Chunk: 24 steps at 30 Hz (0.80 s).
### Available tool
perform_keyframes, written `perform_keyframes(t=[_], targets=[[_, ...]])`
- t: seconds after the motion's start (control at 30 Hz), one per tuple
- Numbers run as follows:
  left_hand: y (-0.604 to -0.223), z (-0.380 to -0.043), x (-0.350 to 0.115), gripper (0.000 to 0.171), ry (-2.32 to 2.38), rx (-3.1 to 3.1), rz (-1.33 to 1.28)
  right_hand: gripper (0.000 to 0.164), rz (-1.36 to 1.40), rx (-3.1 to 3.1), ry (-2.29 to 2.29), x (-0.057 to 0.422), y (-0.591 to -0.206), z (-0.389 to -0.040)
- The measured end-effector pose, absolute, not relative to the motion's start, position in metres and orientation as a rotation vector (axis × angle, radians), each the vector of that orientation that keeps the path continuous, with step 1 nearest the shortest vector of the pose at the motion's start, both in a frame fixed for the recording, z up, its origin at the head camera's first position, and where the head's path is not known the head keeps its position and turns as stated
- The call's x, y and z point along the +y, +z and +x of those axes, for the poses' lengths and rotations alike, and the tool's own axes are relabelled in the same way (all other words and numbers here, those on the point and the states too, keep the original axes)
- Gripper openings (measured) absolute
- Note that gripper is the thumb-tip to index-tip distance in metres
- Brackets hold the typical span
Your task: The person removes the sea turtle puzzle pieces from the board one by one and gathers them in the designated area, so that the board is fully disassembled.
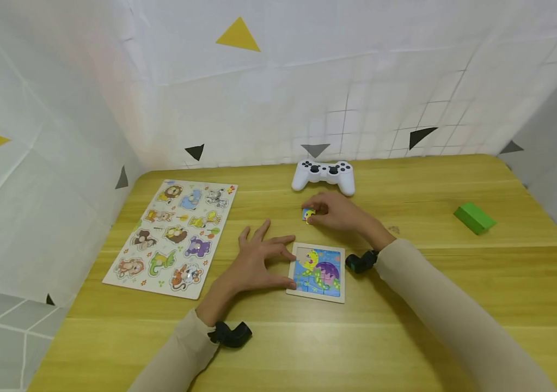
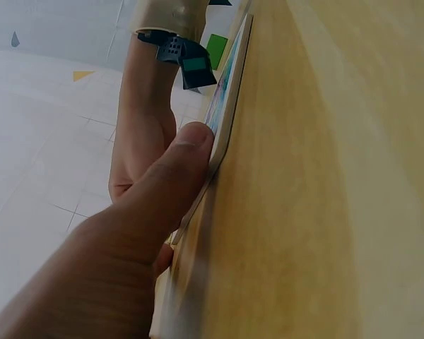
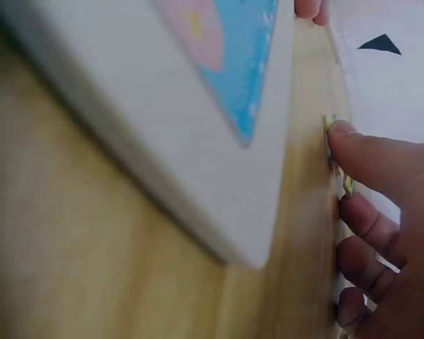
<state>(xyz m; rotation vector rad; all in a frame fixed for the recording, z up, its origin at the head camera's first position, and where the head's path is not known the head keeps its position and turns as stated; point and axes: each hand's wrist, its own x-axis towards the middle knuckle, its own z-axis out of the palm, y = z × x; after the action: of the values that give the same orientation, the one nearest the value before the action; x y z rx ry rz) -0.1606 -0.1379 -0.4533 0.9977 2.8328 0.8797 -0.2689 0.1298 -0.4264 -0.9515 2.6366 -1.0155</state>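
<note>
Beyond the small jigsaw puzzle tray, my right hand [image 1: 339, 212] pinches a blue and yellow puzzle piece [image 1: 306, 214] between thumb and fingers, close over the table. In the right wrist view, the piece [image 3: 348, 182] shows edge-on at the fingertips. The square puzzle tray [image 1: 316, 299] has a pale wooden frame and a sea picture with a purple jellyfish; its upper left corner shows bare wood. My left hand [image 1: 258, 261] lies spread at the tray's left side, thumb on the lower left rim and a finger at the upper left.
A large animal peg puzzle board [image 1: 175, 239] lies on the left. Behind my right hand is a white game controller [image 1: 324, 173]. To the far right sits a green block [image 1: 475, 218]. White cloth walls [image 1: 278, 109] border the wooden table [image 1: 405, 326].
</note>
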Motion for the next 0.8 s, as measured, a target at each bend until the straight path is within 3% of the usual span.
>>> perform_keyframes(t=[0.8], targets=[[-0.454, -0.161, -0.139, 0.047, 0.865, 2.84, 1.008, 0.032, -0.843, 2.677, -0.959, 0.117, -0.431, -0.283]])
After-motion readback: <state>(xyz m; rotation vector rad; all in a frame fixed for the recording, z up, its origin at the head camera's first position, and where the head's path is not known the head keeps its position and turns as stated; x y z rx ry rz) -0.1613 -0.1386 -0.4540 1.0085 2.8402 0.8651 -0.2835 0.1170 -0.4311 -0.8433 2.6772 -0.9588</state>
